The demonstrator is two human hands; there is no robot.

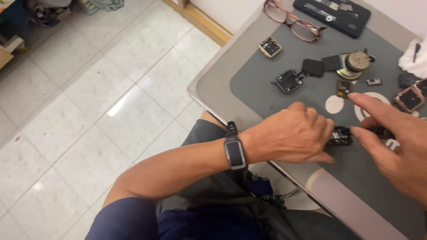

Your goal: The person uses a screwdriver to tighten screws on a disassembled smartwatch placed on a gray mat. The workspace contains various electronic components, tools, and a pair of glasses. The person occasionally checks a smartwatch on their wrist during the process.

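Dark-sleeved forearm and black wrist band [235, 153] lead to the left hand [291, 133], fingers curled down, pinching a small black watch part [340, 136] against the grey mat [262, 75] near the desk [213, 73] edge. Right hand [391, 142] sits half spread, thumb tip touching the part's other side, forefinger stretched over it. Best kept steady and pressed flat; loose square casings [289, 81] and glasses [293, 22] lie well apart beyond
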